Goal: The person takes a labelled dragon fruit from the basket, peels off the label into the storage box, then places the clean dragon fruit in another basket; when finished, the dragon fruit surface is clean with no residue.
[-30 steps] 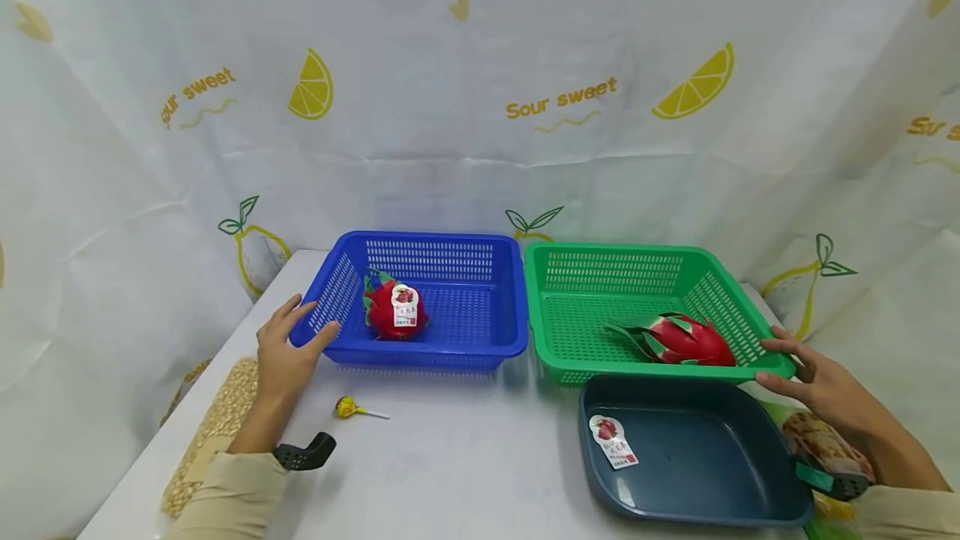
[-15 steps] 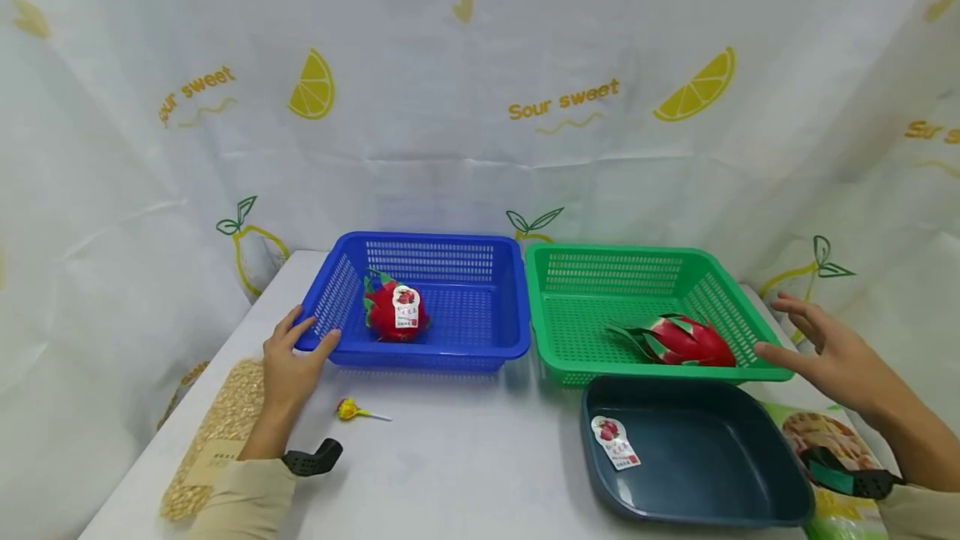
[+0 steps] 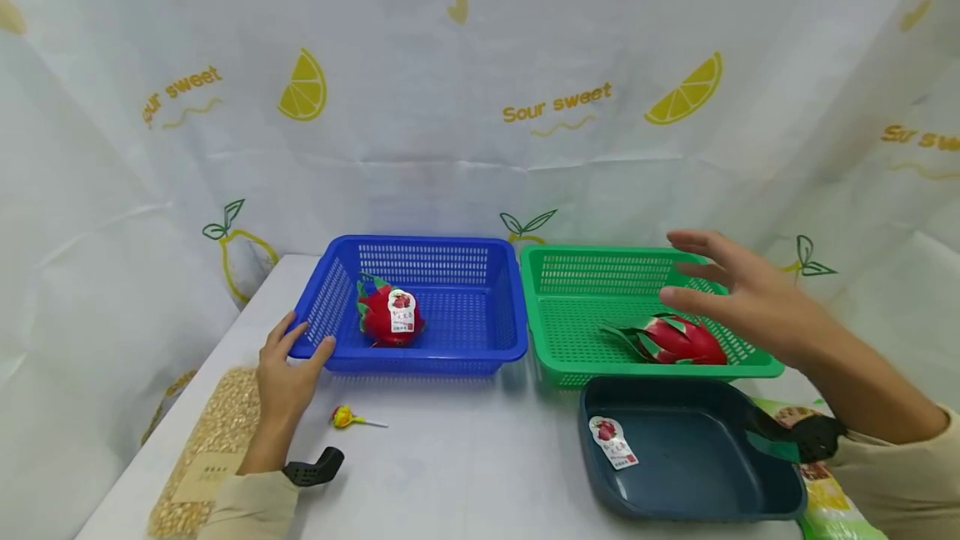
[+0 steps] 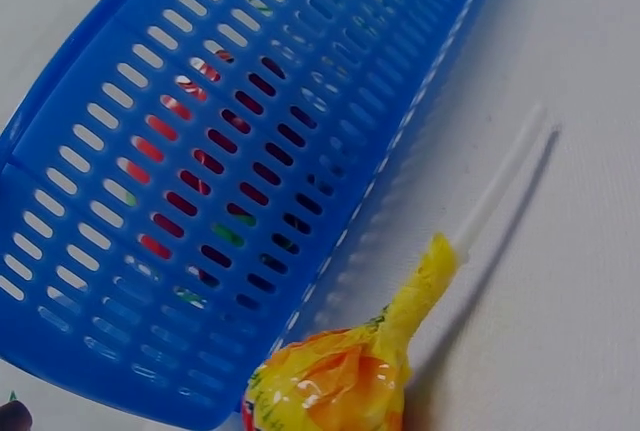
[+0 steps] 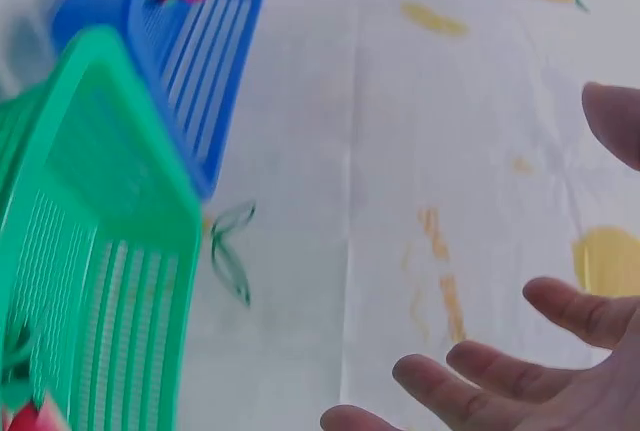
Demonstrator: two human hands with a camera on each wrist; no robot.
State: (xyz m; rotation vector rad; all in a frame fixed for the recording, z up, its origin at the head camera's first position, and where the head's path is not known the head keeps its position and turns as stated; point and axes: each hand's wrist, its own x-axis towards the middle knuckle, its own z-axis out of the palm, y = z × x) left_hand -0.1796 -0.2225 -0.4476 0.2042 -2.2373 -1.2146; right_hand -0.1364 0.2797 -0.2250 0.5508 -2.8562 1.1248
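Note:
My left hand (image 3: 285, 373) is at the front left corner of the blue basket (image 3: 427, 354), fingers spread along the corner with the thumb at the front. A red dragon fruit (image 3: 388, 319) with a sticker sits inside that basket. A yellow-wrapped lollipop (image 4: 335, 381) lies on the table in front of it. My right hand (image 3: 742, 298) is raised over the right side of the green basket (image 3: 555, 357), fingers spread and holding nothing. Inside the green basket lies another dragon fruit (image 3: 686, 342) with long green leaves.
A dark blue tub (image 3: 690, 457) with a dragon fruit sticker (image 3: 613, 442) stands before the green basket. A printed green packet (image 3: 825, 490) lies to its right, partly hidden by the arm. At left is a bag of pale grains (image 3: 217, 432). A lemon-print curtain (image 3: 420, 132) hangs behind.
My right hand has left the green basket's front right corner and risen leftward over the basket. My left hand has lowered slightly to the blue basket's corner.

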